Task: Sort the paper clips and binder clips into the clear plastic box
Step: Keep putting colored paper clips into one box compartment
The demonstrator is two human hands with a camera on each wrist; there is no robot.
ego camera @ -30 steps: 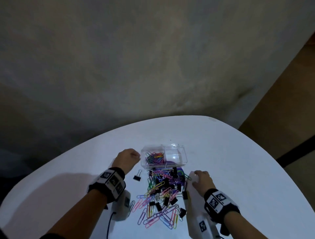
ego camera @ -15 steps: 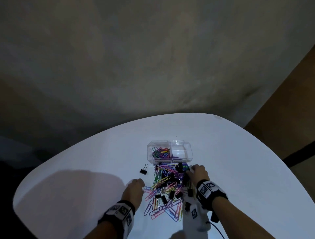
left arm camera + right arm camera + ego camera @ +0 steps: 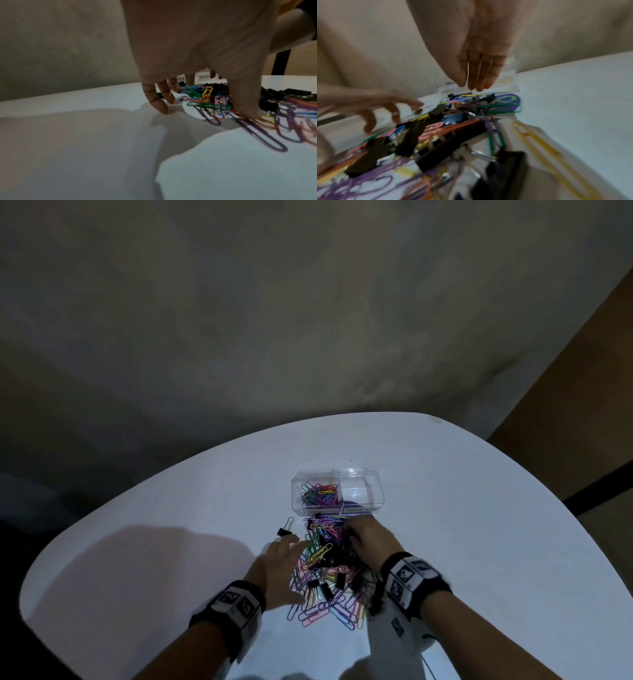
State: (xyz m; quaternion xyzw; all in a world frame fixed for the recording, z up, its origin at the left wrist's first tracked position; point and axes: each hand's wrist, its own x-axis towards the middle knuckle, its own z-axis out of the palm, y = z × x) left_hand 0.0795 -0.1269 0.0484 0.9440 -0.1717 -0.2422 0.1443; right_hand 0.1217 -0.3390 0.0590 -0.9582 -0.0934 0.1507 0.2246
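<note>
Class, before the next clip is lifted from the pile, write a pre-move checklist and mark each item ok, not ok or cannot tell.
1. Clear plastic two-compartment box open and beside the pile: ok.
2. Left compartment holds coloured paper clips: ok.
3. Right compartment has room for binder clips: ok.
4. Left hand free, its fingers spread on the white table: ok.
5. Right hand has a clip pinched: cannot tell, blurred.
6. All black binder clips gathered in the pile: not ok, one stray lies apart, left of it.
</note>
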